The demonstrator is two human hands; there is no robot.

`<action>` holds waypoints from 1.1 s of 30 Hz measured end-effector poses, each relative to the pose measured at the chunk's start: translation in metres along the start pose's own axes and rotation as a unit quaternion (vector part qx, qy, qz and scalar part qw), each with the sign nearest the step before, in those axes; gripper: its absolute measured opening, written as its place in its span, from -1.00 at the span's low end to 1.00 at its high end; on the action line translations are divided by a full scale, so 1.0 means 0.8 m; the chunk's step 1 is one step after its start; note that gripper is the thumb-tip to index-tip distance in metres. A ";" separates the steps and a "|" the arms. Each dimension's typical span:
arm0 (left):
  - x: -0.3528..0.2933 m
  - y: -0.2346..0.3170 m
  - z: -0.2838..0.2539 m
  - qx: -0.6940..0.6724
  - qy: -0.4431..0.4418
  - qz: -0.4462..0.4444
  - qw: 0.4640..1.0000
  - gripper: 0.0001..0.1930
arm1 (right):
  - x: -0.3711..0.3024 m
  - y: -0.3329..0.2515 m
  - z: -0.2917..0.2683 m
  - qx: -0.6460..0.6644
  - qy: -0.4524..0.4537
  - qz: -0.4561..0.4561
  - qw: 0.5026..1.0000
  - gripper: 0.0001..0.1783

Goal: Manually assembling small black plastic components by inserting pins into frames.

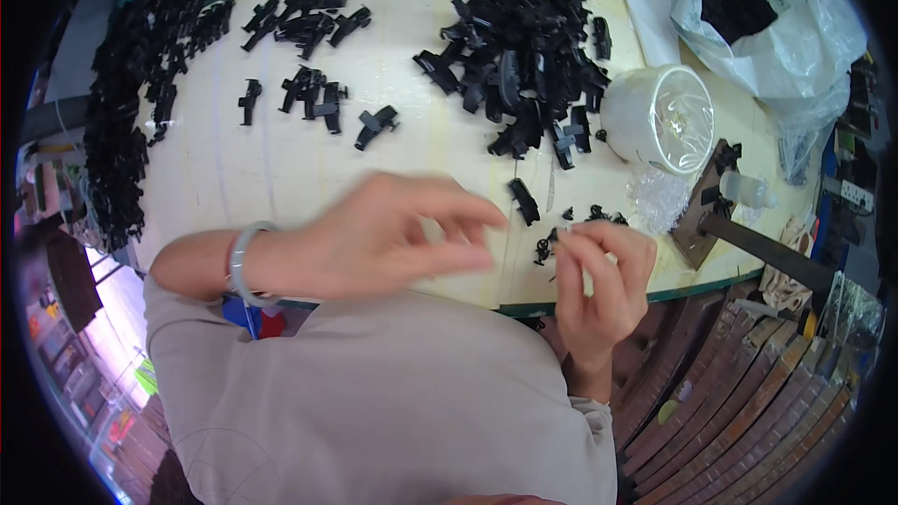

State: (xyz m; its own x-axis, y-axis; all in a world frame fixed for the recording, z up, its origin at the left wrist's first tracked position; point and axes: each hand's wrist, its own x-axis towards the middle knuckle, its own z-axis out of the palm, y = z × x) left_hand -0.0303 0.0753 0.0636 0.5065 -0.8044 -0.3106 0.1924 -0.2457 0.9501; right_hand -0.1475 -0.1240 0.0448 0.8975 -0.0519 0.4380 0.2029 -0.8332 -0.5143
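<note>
My left hand, with a grey bangle at its wrist, is over the near middle of the table. It is blurred, but its thumb and fingers are stretched apart and nothing shows between them. My right hand is at the table's near edge with thumb and fingertips pinched together. Whatever they hold is too small to make out. Small black parts lie right beside these fingertips. Just beyond, between the hands, is a single black plastic piece.
A large heap of black plastic pieces is at the far middle. Looser groups and a dense mass lie leftward. On the right are a white tub, clear small bits, a metal-based tool and plastic bags.
</note>
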 end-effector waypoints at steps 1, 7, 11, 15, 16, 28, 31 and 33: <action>0.007 -0.007 0.011 -0.122 -0.057 -0.074 0.988 -0.81 | -0.001 -0.004 0.005 0.004 0.001 -0.007 1.000 -0.69; 0.029 -0.033 0.016 -0.206 -0.178 -0.151 0.950 -0.77 | -0.017 -0.006 0.010 0.156 -0.030 0.000 0.987 -0.68; 0.033 -0.022 0.006 -0.184 -0.237 -0.162 0.940 -0.73 | -0.008 0.002 -0.004 0.320 -0.108 0.062 0.939 -0.77; 0.040 -0.014 -0.004 -0.177 -0.288 -0.214 0.916 -0.74 | -0.001 0.002 -0.004 0.339 -0.114 0.063 0.932 -0.78; 0.042 -0.013 -0.005 -0.171 -0.289 -0.222 0.915 -0.74 | 0.000 0.003 -0.004 0.349 -0.122 0.055 0.927 -0.77; 0.077 -0.033 0.024 0.420 0.066 0.349 0.835 -0.67 | 0.048 0.071 -0.043 -0.086 0.171 -0.005 0.981 -0.72; 0.075 -0.037 0.021 0.490 0.047 0.348 0.798 -0.68 | 0.059 0.086 -0.042 -0.142 0.118 -0.032 0.982 -0.73; 0.072 -0.038 0.019 0.506 0.026 0.331 0.796 -0.69 | 0.065 0.088 -0.041 -0.152 0.105 -0.032 0.982 -0.74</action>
State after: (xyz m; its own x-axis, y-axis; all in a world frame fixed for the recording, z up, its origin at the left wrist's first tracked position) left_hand -0.0201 0.0281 0.0174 0.2550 -0.9216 0.2926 -0.8933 -0.1087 0.4361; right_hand -0.0998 -0.2031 0.0556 0.7795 -0.0807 0.6211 0.1006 -0.9626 -0.2514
